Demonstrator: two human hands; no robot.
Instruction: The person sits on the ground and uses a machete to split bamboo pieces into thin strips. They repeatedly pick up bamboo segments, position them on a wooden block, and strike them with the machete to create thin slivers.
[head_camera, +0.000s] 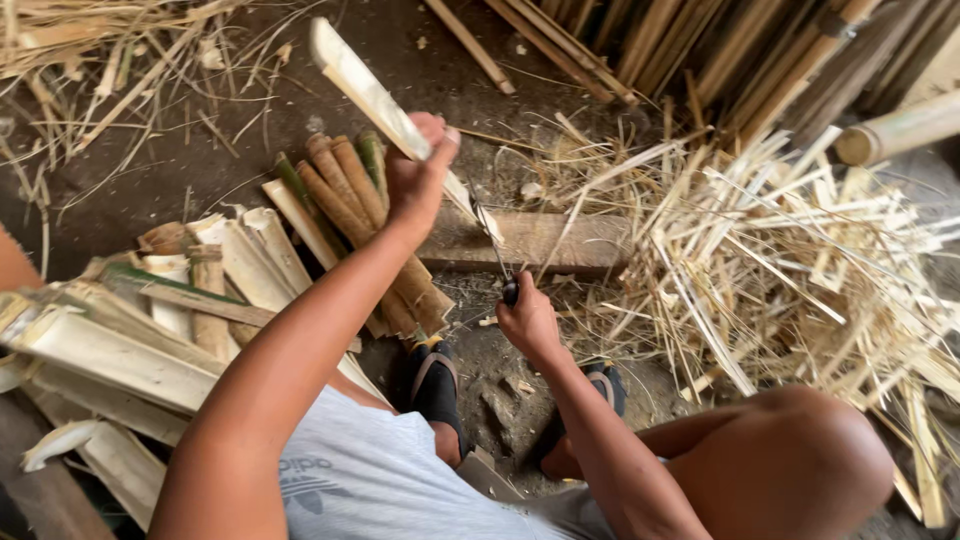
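My left hand (418, 172) grips a pale split bamboo piece (365, 90) that slants up to the left, its lower end resting on a wooden block (560, 243). My right hand (528, 318) is closed around the dark handle of a knife (492, 240); the thin blade points up against the lower part of the bamboo piece. Both forearms reach forward from my lap, and my feet in black sandals (437, 382) rest on the dirt floor below the hands.
A heap of split bamboo pieces (150, 320) lies at the left, some with green skin. A big pile of thin pale shavings (800, 260) spreads at the right. Long bamboo poles (740, 50) lean at the top right. My bare knee (800, 450) is at the lower right.
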